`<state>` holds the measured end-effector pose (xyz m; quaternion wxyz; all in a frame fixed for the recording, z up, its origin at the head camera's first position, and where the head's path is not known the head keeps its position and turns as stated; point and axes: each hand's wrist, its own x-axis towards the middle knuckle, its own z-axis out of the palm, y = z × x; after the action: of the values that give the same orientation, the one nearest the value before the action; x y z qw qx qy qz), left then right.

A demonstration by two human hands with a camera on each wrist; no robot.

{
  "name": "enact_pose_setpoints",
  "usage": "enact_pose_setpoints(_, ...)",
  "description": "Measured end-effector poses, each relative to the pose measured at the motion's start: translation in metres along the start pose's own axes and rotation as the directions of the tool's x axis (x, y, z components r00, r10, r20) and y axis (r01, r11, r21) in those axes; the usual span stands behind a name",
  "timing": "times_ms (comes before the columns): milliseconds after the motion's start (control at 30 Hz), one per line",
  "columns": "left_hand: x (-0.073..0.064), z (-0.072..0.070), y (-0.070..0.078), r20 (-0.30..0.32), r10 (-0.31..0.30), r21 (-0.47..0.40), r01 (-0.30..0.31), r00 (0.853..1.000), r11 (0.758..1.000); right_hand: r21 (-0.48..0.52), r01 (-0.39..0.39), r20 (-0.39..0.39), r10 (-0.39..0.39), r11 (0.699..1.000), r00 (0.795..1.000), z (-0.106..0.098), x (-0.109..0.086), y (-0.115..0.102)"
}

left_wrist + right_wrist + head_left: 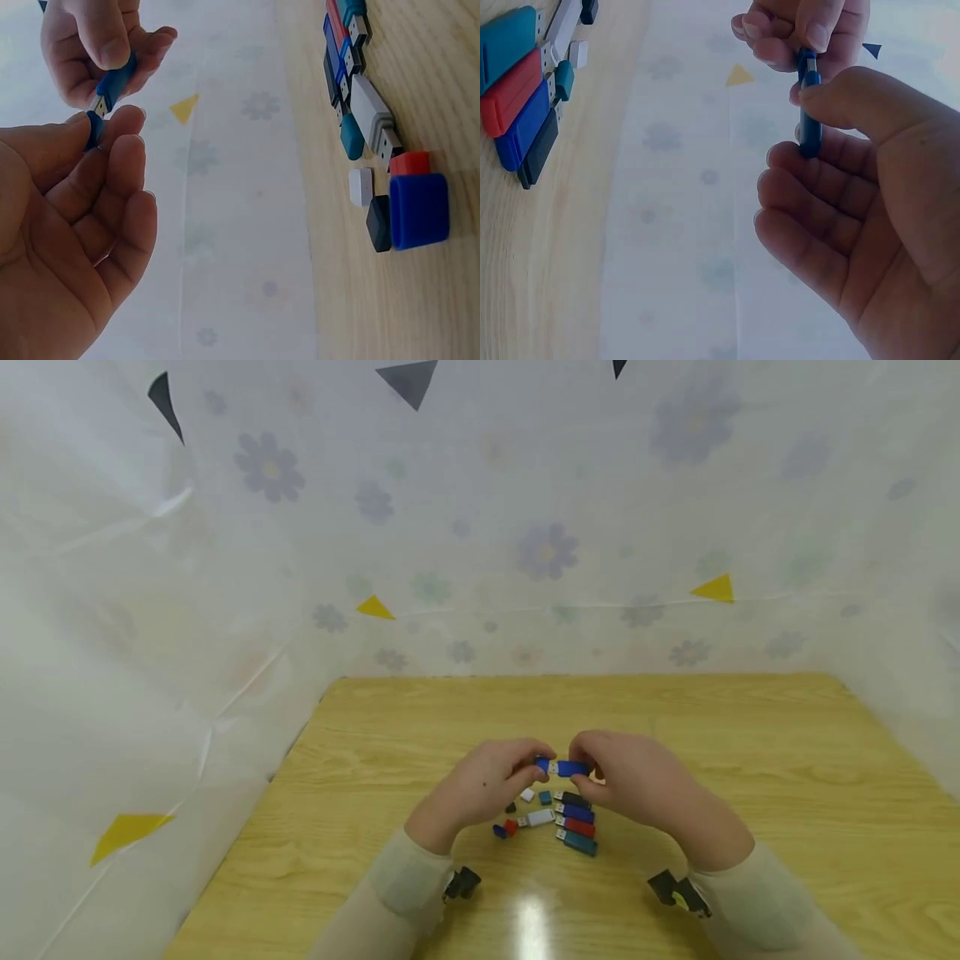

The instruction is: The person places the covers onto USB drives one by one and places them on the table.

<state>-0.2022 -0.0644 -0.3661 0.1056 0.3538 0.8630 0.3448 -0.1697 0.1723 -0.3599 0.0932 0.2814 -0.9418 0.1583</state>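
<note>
Above the table, my right hand (641,781) pinches the body of a blue USB stick (573,769) between thumb and fingers. My left hand (483,785) pinches its small blue cap (94,130). A bare stretch of metal plug (100,107) shows between cap and body in the left wrist view; whether the plug's tip is inside the cap cannot be seen. In the right wrist view the stick (811,124) lies in line with the cap. The other fingers of both hands are loosely bent.
Below the hands lie uncapped USB sticks: black (574,798), dark blue (576,814), red (577,827) and teal (581,843) in a column, white (538,817) to their left. Loose caps lie nearby: white (361,187), teal (352,136), black (379,223), red (409,162), blue (420,212).
</note>
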Motion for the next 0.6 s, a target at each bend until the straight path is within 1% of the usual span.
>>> enact_pose_setpoints(133, 0.0004, 0.0031, 0.0007, -0.002, 0.003, 0.008, -0.003, 1.0, 1.0, -0.011, -0.002, -0.029, 0.001, 1.0, 1.0, 0.0015, 0.0001, -0.0008)
enact_pose_setpoints(267, 0.0019, 0.0069, 0.0007, -0.009, -0.006, 0.013, 0.006, 1.0, 1.0, -0.024, 0.002, -0.04, -0.003, 1.0, 0.999, 0.0018, 0.0, -0.001)
enact_pose_setpoints(333, 0.0023, 0.0082, 0.0007, -0.016, -0.003, 0.031, 0.003, 1.0, 1.0, -0.032, 0.014, -0.045, -0.015, 0.999, 0.999, 0.0024, -0.0001, -0.0016)
enact_pose_setpoints(500, 0.0034, 0.0092, 0.0017, -0.05, 0.01, 0.065, -0.007, 0.999, 0.998, -0.031, 0.034, -0.068, -0.036, 0.999, 0.997, 0.0038, 0.0009, -0.0026)
enact_pose_setpoints(600, 0.0043, 0.0088, 0.0028, -0.083, 0.008, 0.054, -0.003, 0.997, 0.999, -0.011, 0.025, -0.082, -0.025, 1.0, 0.996, 0.0034, 0.0024, -0.0027)
